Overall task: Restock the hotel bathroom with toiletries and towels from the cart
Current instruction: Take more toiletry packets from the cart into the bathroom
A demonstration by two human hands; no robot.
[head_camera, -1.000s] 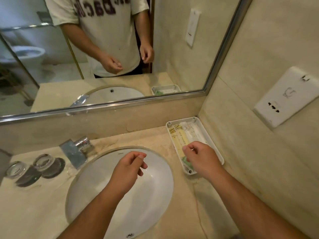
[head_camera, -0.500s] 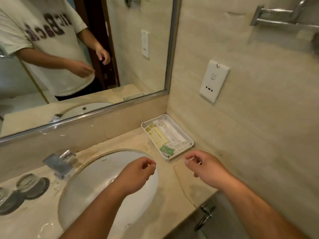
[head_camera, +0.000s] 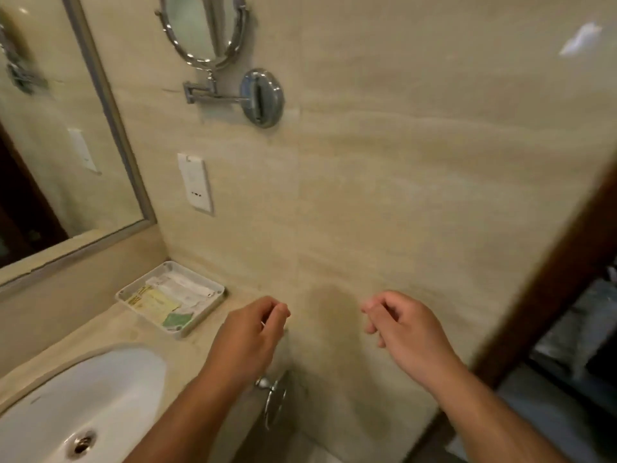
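One toiletry tray on beige counter

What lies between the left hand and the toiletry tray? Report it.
Only a short strip of bare beige countertop separates the left hand from the toiletry tray. Nothing lies on it, as the head view shows.

White sink near left, set in the beige counter. Far left, a framed wall mirror — right of it a white socket plate and, higher, a round chrome mirror.
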